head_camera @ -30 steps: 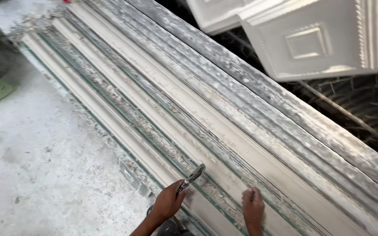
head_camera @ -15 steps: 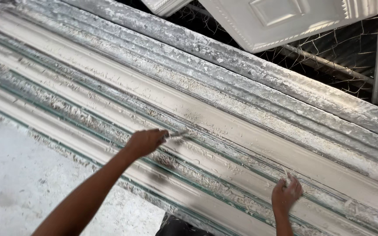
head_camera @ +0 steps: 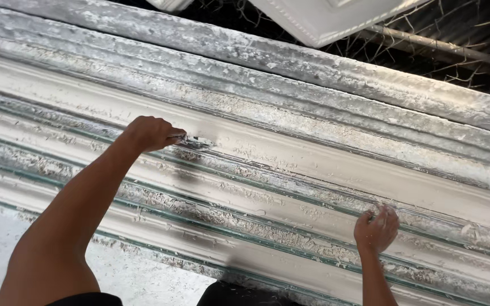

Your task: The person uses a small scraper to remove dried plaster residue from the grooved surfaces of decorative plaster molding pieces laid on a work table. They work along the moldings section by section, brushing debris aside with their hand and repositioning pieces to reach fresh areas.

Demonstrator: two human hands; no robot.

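Now the left hand (head_camera: 151, 133) is closed in a fist around a small metal scraper tool (head_camera: 197, 141), whose blade tip pokes out to the right of the knuckles and touches a groove of the long white plaster-caked ribbed mould (head_camera: 290, 153). Compared with half a second ago, this hand sits at about the same spot on the mould, with the tool's tip again out to its right; the camera is closer and the arm fills more of the lower left. The right hand (head_camera: 376, 228) rests on a lower ridge of the same mould, fingers curled in, palm down; I cannot tell whether it pinches anything. Earlier it was lower right with its fingers more spread; now they're bunched. Crumbly white plaster flakes (head_camera: 239, 224) lie along the grooves between the hands. A white square cast panel (head_camera: 324, 17) leans at the top, beside rusty wire mesh (head_camera: 443, 51). Grey dusty floor (head_camera: 143, 275) at the bottom left.
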